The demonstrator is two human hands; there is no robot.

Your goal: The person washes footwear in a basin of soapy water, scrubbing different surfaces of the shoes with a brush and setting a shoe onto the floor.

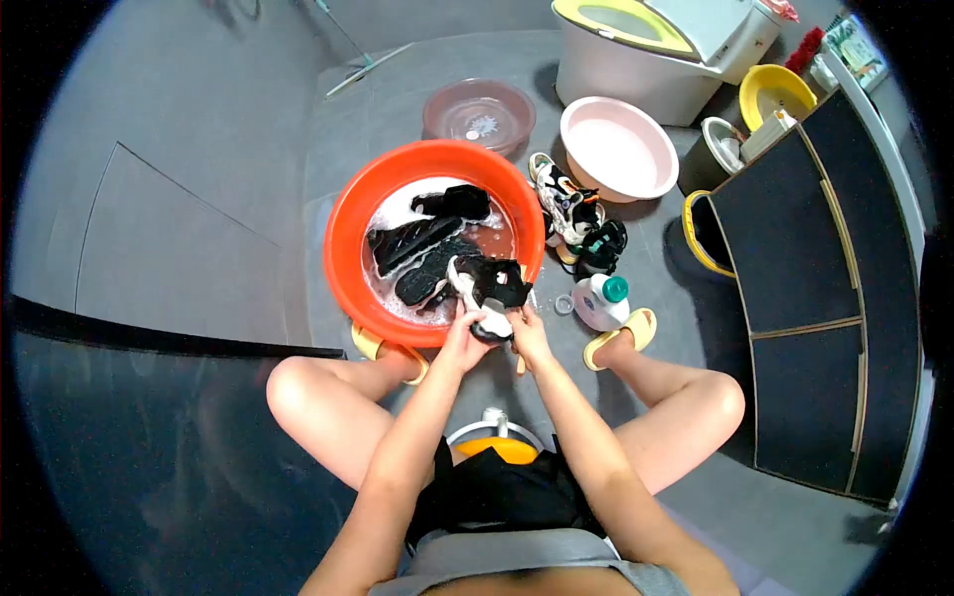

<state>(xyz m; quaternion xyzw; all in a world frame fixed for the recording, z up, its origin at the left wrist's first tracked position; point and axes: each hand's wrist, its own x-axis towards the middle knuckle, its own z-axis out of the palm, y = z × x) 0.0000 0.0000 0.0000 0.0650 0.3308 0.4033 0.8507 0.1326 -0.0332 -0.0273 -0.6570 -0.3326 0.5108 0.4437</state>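
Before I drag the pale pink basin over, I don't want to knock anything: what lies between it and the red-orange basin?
Black-and-white shoes lie between the pale pink basin and the red-orange basin, in the head view.

Single head cam, sitting above the wearer's lap (497, 497), facing forward and steeply down. Super wide lens (that cabinet (785, 238) on the right bends like crazy, and there's a round black border). The left hand (463, 342) and right hand (529, 334) land near mid-frame, fairly close, with the toilet (636, 84) farthest off up top. Right rim's murky, so I can't swear to what's there.
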